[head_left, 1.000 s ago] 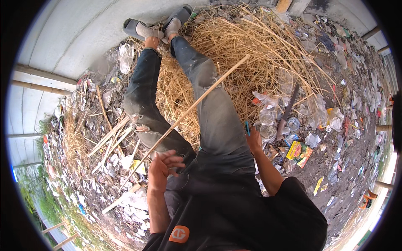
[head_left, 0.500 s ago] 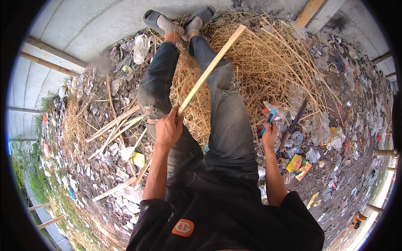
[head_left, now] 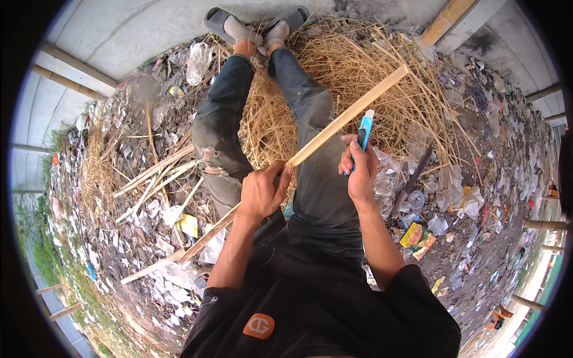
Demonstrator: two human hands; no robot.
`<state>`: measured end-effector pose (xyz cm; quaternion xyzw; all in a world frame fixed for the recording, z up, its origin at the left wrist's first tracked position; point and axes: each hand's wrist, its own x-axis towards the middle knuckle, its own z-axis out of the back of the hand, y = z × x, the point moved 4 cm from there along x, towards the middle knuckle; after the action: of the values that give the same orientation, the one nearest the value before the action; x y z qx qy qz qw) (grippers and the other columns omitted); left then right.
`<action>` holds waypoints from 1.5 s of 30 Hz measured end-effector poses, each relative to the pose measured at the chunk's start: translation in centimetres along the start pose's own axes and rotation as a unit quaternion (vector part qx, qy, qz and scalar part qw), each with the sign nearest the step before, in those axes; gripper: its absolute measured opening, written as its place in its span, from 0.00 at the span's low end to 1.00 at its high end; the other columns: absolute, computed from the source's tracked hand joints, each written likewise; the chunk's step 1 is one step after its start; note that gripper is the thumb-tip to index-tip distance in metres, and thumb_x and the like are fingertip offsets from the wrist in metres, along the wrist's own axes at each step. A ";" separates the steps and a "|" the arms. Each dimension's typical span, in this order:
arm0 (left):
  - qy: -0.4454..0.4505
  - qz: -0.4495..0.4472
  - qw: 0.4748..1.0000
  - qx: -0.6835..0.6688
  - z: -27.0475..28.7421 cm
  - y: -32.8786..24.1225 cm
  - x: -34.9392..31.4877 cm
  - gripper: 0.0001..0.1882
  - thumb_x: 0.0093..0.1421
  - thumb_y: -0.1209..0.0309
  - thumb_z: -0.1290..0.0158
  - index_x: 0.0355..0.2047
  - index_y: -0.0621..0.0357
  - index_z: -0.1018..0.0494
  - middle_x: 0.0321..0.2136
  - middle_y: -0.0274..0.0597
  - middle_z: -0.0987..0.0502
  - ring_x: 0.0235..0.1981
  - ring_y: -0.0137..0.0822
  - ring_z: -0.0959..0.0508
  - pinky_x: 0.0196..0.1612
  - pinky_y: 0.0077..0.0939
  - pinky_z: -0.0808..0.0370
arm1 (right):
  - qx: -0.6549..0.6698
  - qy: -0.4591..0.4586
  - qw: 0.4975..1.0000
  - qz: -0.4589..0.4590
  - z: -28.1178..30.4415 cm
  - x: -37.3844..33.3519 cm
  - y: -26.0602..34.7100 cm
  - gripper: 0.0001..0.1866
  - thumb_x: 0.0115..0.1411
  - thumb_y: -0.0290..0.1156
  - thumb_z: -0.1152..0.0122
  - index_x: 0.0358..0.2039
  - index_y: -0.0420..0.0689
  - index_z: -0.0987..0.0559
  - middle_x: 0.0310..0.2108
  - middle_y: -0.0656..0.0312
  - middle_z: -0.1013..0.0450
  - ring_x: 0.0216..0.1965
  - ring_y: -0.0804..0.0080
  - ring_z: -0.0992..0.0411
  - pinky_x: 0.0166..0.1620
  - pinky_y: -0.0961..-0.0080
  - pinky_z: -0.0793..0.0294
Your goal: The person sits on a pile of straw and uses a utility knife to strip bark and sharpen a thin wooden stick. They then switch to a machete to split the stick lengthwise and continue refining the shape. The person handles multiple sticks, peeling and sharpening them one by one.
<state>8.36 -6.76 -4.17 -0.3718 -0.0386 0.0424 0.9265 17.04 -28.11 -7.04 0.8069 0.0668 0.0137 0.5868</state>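
A long pale bamboo strip (head_left: 352,113) slants across my thighs, its far end up to the right over the shavings. My left hand (head_left: 262,191) is closed round it near my lap, and the near part runs on down to the left behind that hand. To the right of the strip, my right hand (head_left: 361,170) grips a blue utility knife (head_left: 365,126) with a short length of blade showing. The blade points up and away, apart from the strip. A heap of thin straw-coloured shavings (head_left: 352,59) lies between and beyond my legs.
A long dark blade, like a machete (head_left: 413,182), lies on the ground at my right. Several split bamboo strips (head_left: 158,170) lie at my left. Plastic scraps and a yellow packet (head_left: 412,234) litter the soil. A grey wall (head_left: 149,30) stands beyond my feet.
The strip has swung so its far end leans further right and lower. My left hand has moved right. My right hand has risen with the knife, closer to the strip.
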 end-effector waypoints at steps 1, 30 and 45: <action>-0.004 -0.004 1.000 -0.006 0.1 -0.2 0.0 0.16 0.71 0.60 0.48 0.40 0.63 0.22 0.18 0.54 0.26 0.20 0.56 0.22 0.26 0.43 0.29 | -0.004 0.000 1.000 -0.006 -0.1 0.0 -0.1 0.15 0.71 0.40 0.47 0.45 0.41 0.23 0.18 0.73 0.41 0.19 0.86 0.43 0.25 0.80 0.37; -0.004 -0.019 0.998 -0.052 -0.9 -1.1 0.0 0.21 0.66 0.67 0.42 0.57 0.61 0.26 0.31 0.58 0.17 0.33 0.57 0.16 0.35 0.44 0.21 | -0.452 0.203 0.868 0.045 -2.5 -3.2 -1.2 0.32 0.67 0.59 0.45 0.22 0.41 0.23 0.14 0.47 0.29 0.21 0.42 0.25 0.26 0.52 0.28; 0.107 0.068 0.987 -0.104 2.0 0.2 -6.2 0.15 0.65 0.70 0.40 0.49 0.66 0.23 0.20 0.43 0.25 0.21 0.30 0.29 0.27 0.30 0.31 | -0.577 -0.154 0.802 -0.019 16.4 14.8 3.2 0.41 0.72 0.63 0.56 0.15 0.38 0.26 0.11 0.58 0.37 0.16 0.66 0.39 0.25 0.58 0.40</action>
<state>1.95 -5.86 -3.10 -0.4703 0.0816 0.0608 0.8766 33.68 -42.77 -9.93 0.3091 -0.0291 -0.0863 0.9467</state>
